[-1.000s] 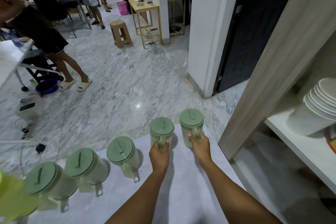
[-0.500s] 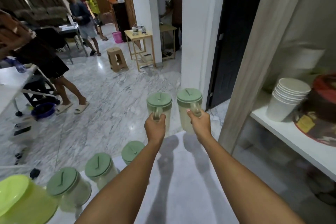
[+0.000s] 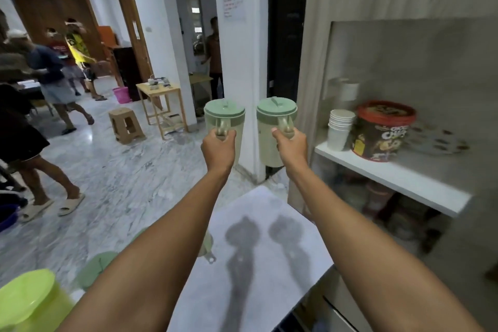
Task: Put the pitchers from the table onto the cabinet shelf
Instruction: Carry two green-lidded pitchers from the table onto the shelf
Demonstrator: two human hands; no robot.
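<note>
I hold two pale pitchers with green lids up in the air, well above the white table [image 3: 269, 264]. My left hand [image 3: 218, 147] grips the handle of the left pitcher [image 3: 229, 116]. My right hand [image 3: 291, 145] grips the handle of the right pitcher [image 3: 275, 116]. Both pitchers are upright, side by side, just left of the cabinet shelf [image 3: 390, 172]. Another green-lidded pitcher [image 3: 97, 269] stands on the table at lower left, partly hidden by my left arm.
On the shelf stand a stack of white cups [image 3: 340, 129], a red-lidded tub [image 3: 382, 131] and a patterned plate [image 3: 436, 140]. A lime green container [image 3: 29, 302] sits at the table's left. A white pillar [image 3: 242, 62] rises behind the pitchers. People stand on the marble floor at left.
Both hands have lifted the two pitchers off the table and raised them toward shelf height. My view has swung up and right, bringing more of the cabinet in.
</note>
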